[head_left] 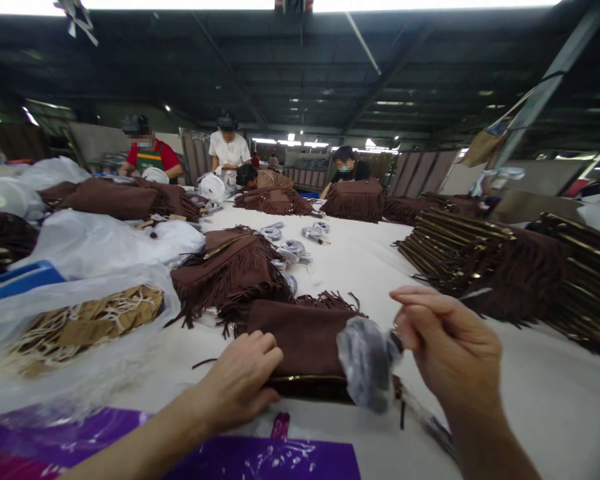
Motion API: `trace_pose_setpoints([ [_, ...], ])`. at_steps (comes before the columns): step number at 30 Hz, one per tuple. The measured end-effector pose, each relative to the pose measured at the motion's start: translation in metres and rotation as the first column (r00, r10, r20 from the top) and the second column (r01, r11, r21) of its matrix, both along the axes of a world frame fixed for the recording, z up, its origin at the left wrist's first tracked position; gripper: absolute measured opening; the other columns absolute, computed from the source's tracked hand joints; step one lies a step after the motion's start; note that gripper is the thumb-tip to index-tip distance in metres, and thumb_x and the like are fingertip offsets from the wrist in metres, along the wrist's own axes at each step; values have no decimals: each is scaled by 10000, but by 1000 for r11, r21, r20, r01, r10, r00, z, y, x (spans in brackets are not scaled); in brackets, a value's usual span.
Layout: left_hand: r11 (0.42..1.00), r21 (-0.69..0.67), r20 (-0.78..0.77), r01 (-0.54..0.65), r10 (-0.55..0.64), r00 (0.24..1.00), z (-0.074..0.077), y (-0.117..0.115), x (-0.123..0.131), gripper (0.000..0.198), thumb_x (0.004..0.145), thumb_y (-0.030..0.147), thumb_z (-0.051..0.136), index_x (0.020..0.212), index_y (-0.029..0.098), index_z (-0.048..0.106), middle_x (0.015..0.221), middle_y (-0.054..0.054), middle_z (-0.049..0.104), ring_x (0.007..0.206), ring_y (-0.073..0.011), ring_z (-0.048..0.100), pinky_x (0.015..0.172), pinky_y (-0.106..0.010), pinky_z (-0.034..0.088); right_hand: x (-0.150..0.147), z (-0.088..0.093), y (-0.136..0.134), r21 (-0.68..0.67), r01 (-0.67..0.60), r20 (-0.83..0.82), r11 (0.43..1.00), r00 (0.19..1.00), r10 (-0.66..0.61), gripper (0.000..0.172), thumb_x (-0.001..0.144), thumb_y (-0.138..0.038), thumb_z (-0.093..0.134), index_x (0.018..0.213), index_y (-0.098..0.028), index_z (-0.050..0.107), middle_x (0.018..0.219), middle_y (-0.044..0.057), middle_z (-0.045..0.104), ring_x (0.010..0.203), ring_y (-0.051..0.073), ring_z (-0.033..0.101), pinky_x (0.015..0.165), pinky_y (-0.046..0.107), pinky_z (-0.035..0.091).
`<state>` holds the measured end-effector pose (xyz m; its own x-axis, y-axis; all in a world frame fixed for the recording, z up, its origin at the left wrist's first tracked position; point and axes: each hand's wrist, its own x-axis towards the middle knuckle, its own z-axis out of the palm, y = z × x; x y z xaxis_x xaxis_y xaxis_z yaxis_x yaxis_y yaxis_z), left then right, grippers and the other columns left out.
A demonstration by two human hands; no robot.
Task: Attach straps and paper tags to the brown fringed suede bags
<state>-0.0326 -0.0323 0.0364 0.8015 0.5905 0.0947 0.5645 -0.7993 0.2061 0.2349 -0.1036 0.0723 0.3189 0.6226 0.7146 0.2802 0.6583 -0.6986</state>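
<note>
L hand point(243, 380) flat, fingers curled loosely over near-left edge of brown fringed bag point(300, 343), pressing it to table point(555, 400); grips nothing. R hand point(447, 347) raised just right of bag, fingertips pinched on crumpled clear plastic wrap point(367, 360), which hangs over bag's right end. Bag lies flat at table's near edge, zip side toward camera. Bag looks soft, floppy suede, light; fringe would snag, so best held by firm zip edge. Wrap thin, slippery, prob. attached to strap – blurred. Another fringed bag point(227, 270) behind; purple sheet point(260, 460) in front.
</note>
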Motion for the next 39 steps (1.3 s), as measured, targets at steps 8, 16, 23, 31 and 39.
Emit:
trace_pose_setpoints([
  [8,924,-235,231,-301,354,906,-22,31,4,187,944,248,285,786,234,384,657,12,493,639,-190,515,626,-299,329,-5,-10,-1,-799,-472,-124,371,734,667,81,780,-210,692,740,-151,730,562,-40,536,340,24,353,302,130,226],
  [16,908,-329,394,-260,383,836,-37,53,0,279,946,364,281,721,232,380,674,30,456,659,-169,478,637,-280,366,-53,-50,25,-727,-177,302,663,784,541,172,804,-107,523,678,-197,600,812,13,679,853,195,643,651,217,457],
  [23,979,48,247,-199,182,952,-19,29,0,193,926,131,338,861,204,504,833,-49,606,771,-220,567,706,-327,430,-39,-49,23,-743,31,471,669,733,490,181,825,-91,512,682,-196,544,714,-16,611,723,162,562,658,253,370],
  [31,998,-34,-86,56,-59,995,-35,-8,75,329,832,-25,417,1029,102,649,1010,-168,698,935,-295,660,830,-404,535,-27,-40,26,-718,35,456,695,778,431,182,862,-116,479,705,-206,503,653,-49,506,631,134,506,591,233,348],
  [39,986,-151,112,74,-58,992,-35,49,82,612,769,21,512,1366,153,510,1345,-143,597,1230,-287,564,1063,-405,432,16,-40,-4,-729,334,624,598,685,378,144,825,-89,474,736,-200,498,755,2,587,754,181,544,664,269,346],
])
